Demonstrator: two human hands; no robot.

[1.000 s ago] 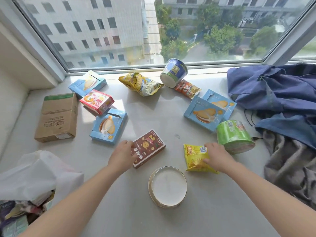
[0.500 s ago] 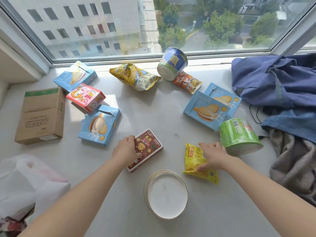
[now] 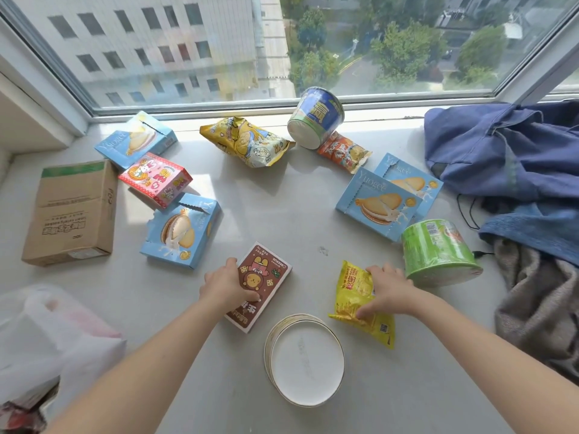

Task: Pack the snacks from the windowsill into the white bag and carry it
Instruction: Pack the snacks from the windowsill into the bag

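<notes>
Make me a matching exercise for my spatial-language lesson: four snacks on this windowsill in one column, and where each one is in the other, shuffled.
Things
1. brown box
2. yellow packet
3. green tub
4. blue cup

Places
A. farthest back, by the window
B. gripped by the left hand
C. just to the right of the right hand
D. gripped by the right hand

Pairs: 1-B, 2-D, 3-C, 4-A

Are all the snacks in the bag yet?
Not yet. The white plastic bag holds something colourful. The left hand grips the brown bear-printed box, the right hand the yellow foil packet. Blue biscuit boxes, round tubs and packets wait on the grey windowsill.
</notes>
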